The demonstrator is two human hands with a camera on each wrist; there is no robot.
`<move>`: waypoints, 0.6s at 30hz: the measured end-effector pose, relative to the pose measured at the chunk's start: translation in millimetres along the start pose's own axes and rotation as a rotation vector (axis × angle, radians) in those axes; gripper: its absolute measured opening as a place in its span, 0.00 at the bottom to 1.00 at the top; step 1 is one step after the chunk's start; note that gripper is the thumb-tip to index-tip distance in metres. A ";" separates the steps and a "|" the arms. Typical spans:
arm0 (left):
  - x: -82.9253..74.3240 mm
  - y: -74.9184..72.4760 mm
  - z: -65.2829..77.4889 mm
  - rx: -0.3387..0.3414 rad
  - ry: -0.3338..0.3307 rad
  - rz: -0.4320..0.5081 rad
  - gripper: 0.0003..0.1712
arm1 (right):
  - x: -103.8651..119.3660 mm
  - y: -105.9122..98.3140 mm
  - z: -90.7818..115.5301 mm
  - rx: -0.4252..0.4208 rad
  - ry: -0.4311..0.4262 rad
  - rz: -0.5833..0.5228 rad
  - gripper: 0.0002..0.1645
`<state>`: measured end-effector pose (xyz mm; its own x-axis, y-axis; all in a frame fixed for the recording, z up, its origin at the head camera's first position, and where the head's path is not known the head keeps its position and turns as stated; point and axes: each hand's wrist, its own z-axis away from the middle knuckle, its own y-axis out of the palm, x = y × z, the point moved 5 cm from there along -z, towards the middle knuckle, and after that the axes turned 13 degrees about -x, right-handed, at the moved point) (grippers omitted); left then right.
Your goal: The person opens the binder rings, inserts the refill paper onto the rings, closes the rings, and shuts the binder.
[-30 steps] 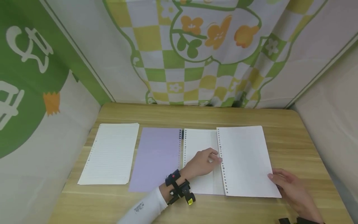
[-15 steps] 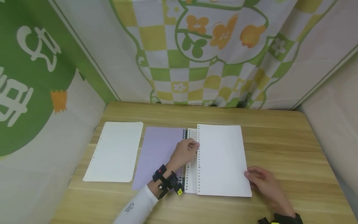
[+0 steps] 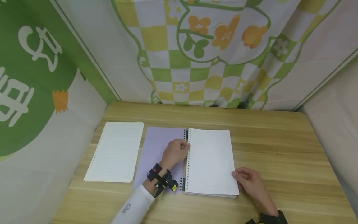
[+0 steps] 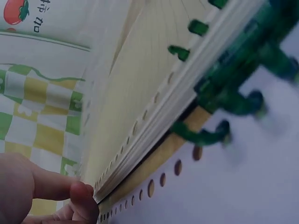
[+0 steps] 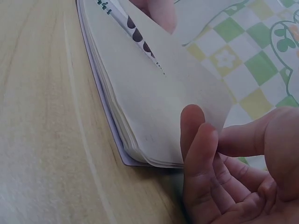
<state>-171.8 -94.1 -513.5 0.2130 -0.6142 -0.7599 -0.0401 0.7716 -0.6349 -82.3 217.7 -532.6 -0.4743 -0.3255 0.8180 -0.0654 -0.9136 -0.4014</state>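
A loose-leaf notebook lies spread out, its purple cover (image 3: pixel 160 138) on the left and a stack of pages on the right. A white punched sheet (image 3: pixel 211 161) lies over that stack, its row of holes beside the binder rings (image 3: pixel 185 134). Up close in the left wrist view, the rings (image 4: pixel 201 135) are dark green and parted. My left hand (image 3: pixel 174 152) pinches the sheet's holed edge between thumb and finger. On the opposite edge, my right hand (image 3: pixel 250 182) grips the sheet low down. The right wrist view shows this sheet (image 5: pixel 203 84) lifted above the lower pages (image 5: pixel 135 121).
Left of the notebook lies a separate stack of lined, punched paper (image 3: pixel 114 152). The wooden table (image 3: pixel 279 146) extends to the right and front. A checkered curtain (image 3: pixel 181 59) hangs behind its back edge.
Both hands have carried the sheet leftward, from overhanging the stack's right side to lying over the stack, its holes now near the rings. The head view has shifted slightly.
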 end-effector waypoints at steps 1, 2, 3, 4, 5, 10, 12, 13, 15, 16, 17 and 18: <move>0.2 -0.3 -0.1 -0.005 0.001 -0.010 0.14 | -0.1 0.4 0.0 0.001 0.000 0.000 0.17; 0.3 -0.5 -0.2 -0.008 0.001 -0.020 0.14 | 0.0 0.7 0.1 0.004 -0.005 0.001 0.17; 0.6 -0.5 -0.4 -0.010 0.002 -0.029 0.14 | 0.0 0.8 0.0 0.003 0.001 -0.001 0.17; 0.7 -0.2 -0.4 -0.009 0.006 -0.040 0.14 | -0.1 1.0 0.2 0.006 -0.001 0.000 0.17; 0.7 -0.1 -0.7 -0.008 0.008 -0.047 0.14 | -0.2 1.2 0.2 0.009 -0.001 -0.001 0.17; -1.0 -1.1 -0.7 -0.013 0.037 -0.093 0.15 | -0.6 2.0 0.4 0.007 0.011 -0.003 0.15; -3.3 -2.5 -0.7 -0.033 0.073 -0.115 0.14 | -1.2 2.1 -0.2 0.002 0.017 -0.003 0.15; -4.8 -2.8 -0.7 -0.045 0.103 -0.134 0.14 | -1.5 2.0 -0.4 0.000 0.019 -0.002 0.15; -9.1 -3.2 0.0 -0.067 0.187 -0.183 0.16 | -2.0 1.9 -0.7 0.000 0.023 0.000 0.15; -11.4 -2.8 0.5 -0.071 0.236 -0.211 0.19 | -2.2 1.8 -0.7 0.000 0.026 0.001 0.15; -13.6 -1.9 1.2 -0.068 0.287 -0.236 0.23 | -2.5 1.9 -1.0 0.002 0.025 0.001 0.16; -15.2 -0.5 2.1 -0.056 0.334 -0.266 0.27 | -2.6 1.9 -1.0 0.004 0.027 0.001 0.16</move>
<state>-172.9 -84.8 -501.3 -0.1040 -0.8175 -0.5664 -0.0817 0.5746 -0.8143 -82.1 217.1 -535.9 -0.4976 -0.3202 0.8061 -0.0609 -0.9142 -0.4007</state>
